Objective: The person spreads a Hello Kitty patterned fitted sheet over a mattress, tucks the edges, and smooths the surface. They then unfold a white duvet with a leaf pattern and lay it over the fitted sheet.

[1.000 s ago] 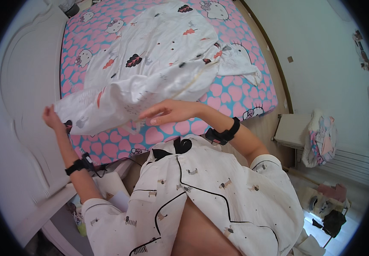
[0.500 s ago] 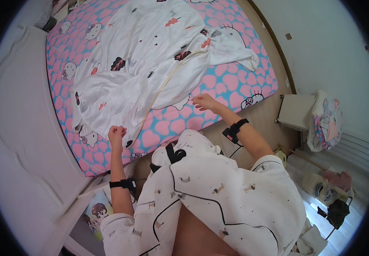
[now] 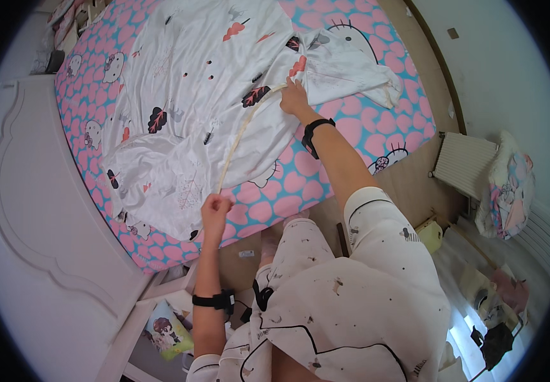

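Observation:
A large white cloth (image 3: pixel 179 76) with dark and red leaf prints lies rumpled over a pink and blue patterned bed (image 3: pixel 300 184). Along its near right side runs a narrow cream edge strip (image 3: pixel 237 140). My left hand (image 3: pixel 216 210) pinches the strip's lower end, by the bed's front edge. Farther off, my right hand (image 3: pixel 294 99) is closed on the upper end of that strip, its fingertips partly hidden. Between the two hands the edge lies in a gentle curve. A twisted corner of the cloth (image 3: pixel 351 73) spreads to the right of my right hand.
A white headboard (image 3: pixel 46 191) rises along the left. To the right, a white radiator (image 3: pixel 463 162) stands by the wall, with pastel fabric (image 3: pixel 510 191) hung beside it. At the lower left a nightstand holds a picture-printed item (image 3: pixel 168 330). A yellow-green bag (image 3: pixel 429 234) is on the floor.
Both hands were apart from the cream edge strip; now they grip it. My right hand has reached forward to its upper end, and my left has shifted right. My body leans farther over the bed.

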The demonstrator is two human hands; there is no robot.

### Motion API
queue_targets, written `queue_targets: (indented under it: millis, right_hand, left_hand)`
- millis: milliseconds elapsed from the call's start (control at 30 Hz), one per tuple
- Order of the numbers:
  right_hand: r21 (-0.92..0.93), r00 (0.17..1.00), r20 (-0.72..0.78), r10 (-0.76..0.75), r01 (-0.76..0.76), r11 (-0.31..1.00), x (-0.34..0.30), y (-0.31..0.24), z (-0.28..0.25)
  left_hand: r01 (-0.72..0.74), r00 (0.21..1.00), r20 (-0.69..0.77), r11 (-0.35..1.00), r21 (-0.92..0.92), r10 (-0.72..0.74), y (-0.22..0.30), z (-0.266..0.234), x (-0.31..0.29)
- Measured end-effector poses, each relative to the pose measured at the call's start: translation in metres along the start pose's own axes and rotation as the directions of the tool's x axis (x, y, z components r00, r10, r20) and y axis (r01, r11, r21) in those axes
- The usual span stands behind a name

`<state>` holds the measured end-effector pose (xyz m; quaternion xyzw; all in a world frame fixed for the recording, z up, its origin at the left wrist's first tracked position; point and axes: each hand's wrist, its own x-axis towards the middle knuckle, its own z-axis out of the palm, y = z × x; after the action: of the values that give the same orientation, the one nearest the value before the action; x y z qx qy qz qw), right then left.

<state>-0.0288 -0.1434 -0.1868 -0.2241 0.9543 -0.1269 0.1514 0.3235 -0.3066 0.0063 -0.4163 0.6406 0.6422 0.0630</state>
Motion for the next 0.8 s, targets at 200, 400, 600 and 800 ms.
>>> queue_targets:
  millis: [200,400,600,800]
  right_hand:
    - [-0.038,0.986,0.139,-0.097,0.103,0.994,-0.010,0.003,0.023]
    - [0.599,0.884,-0.067,-0.463,0.407,0.690,-0.138,-0.063,-0.014]
    - [0.955,0.779,-0.049,-0.626,0.221,0.200,-0.286,-0.112,-0.100]
    - [0.907,0.767,0.419,-0.485,-0.378,0.187,-0.287,-0.100,-0.117]
  left_hand:
    - [0.022,0.977,0.215,0.999,-0.035,-0.014,0.038,0.083,0.032]
    - [0.393,0.919,0.135,0.859,-0.328,-0.370,0.047,0.095,0.040]
    - [0.434,0.890,0.157,0.689,-0.580,-0.428,0.031,0.059,0.018]
    - [0.292,0.956,0.158,0.826,-0.482,-0.246,0.078,0.024,-0.076]
